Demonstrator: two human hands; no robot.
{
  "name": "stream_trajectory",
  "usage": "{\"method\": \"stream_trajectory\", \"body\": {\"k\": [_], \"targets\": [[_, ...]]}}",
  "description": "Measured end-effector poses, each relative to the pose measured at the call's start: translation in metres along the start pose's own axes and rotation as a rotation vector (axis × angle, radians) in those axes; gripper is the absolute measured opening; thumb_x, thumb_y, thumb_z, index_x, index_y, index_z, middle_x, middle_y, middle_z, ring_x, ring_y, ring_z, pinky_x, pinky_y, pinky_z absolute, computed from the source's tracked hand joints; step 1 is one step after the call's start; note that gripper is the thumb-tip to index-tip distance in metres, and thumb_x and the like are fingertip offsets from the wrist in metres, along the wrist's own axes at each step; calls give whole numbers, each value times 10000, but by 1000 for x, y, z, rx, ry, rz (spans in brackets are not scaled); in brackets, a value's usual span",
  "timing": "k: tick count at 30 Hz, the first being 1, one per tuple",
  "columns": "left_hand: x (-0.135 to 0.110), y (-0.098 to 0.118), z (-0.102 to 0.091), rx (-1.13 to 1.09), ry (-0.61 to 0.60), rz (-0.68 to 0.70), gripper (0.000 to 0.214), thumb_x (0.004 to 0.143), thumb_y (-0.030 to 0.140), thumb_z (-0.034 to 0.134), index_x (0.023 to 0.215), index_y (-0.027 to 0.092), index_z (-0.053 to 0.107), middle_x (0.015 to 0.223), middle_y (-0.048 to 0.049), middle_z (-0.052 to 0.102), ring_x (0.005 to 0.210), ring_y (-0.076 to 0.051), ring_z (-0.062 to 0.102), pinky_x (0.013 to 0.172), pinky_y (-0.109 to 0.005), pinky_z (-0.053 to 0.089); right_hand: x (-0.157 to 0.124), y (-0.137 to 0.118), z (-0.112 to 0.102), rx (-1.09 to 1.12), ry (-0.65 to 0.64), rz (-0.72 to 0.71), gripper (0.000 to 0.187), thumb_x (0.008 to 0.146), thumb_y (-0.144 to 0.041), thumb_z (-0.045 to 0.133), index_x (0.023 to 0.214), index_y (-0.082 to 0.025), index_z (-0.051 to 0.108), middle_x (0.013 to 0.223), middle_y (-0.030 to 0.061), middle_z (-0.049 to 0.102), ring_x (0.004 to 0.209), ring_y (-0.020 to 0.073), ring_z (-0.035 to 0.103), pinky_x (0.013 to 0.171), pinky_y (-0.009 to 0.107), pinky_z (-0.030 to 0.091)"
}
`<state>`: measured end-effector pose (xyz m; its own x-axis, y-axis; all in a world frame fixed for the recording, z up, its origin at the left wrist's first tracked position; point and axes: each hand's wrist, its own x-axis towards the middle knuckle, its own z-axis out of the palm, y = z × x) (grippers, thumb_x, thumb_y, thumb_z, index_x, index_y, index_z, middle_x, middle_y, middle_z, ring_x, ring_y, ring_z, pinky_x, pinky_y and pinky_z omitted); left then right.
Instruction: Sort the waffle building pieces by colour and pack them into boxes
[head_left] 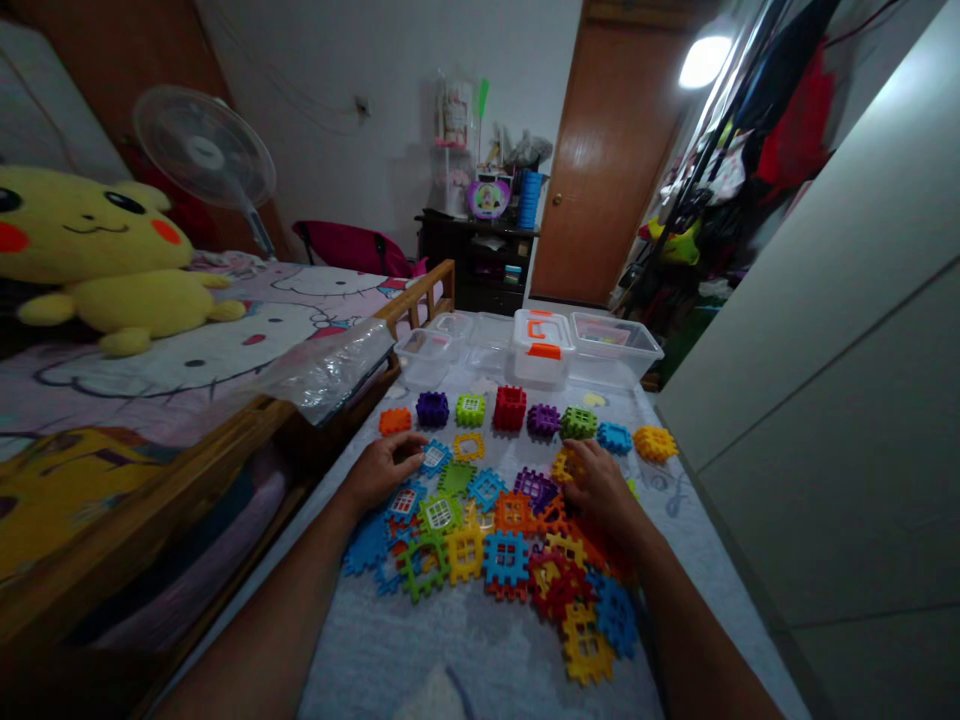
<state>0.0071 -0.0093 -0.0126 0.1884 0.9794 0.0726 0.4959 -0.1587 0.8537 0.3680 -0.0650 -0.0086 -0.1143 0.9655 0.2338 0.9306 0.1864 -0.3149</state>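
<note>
Head view: both forearms reach fwd over the counter [480, 660], palms down on a pile of flat plastic tiles [495, 545] mid-counter. Left hand [384, 468] rests at the pile's left edge, fingers curled loosely on a blue tile [435, 457] just right of its fingertips; grip narrow, can't tell if it's pinched. Right hand [600, 485] sits at the right edge, fingertips touching a yellow tile [564, 465] to its left. Row of built cubes [510, 408] lies beyond, twd the far edge, before clear boxes [540, 350].
</note>
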Motion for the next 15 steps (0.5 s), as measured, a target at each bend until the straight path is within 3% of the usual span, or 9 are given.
{"method": "stream_trajectory", "body": {"k": [4,8,11,15], "targets": [[0,1,0,17,-1,-8,456,708,494,632,1003,154,704,886,-67,722,863,-247,681,800,-350,534,-2,-4,-8,-158,107,37,557,729,-103,572,1283,-153,552,1269,144,572,1152,299,508,978,426,419],[0,2,0,17,6,-10,465,705,497,634,1009,153,705,894,-73,722,863,-250,681,806,-358,534,-6,-8,-12,-260,66,60,461,776,-104,552,1230,-176,592,1273,146,583,1130,313,502,932,435,416],[0,2,-1,9,13,-5,462,698,508,643,994,159,709,884,-68,724,856,-250,681,809,-361,534,-9,-9,-12,-203,13,56,413,800,-194,586,1213,-176,602,1241,145,598,1105,307,523,918,425,427],[0,1,-1,-10,13,-11,474,688,525,658,987,160,710,886,-70,726,859,-250,677,804,-362,534,-11,-7,-17,35,-8,32,467,798,-305,598,1240,-159,573,1204,136,598,1116,280,553,984,418,427]]}}
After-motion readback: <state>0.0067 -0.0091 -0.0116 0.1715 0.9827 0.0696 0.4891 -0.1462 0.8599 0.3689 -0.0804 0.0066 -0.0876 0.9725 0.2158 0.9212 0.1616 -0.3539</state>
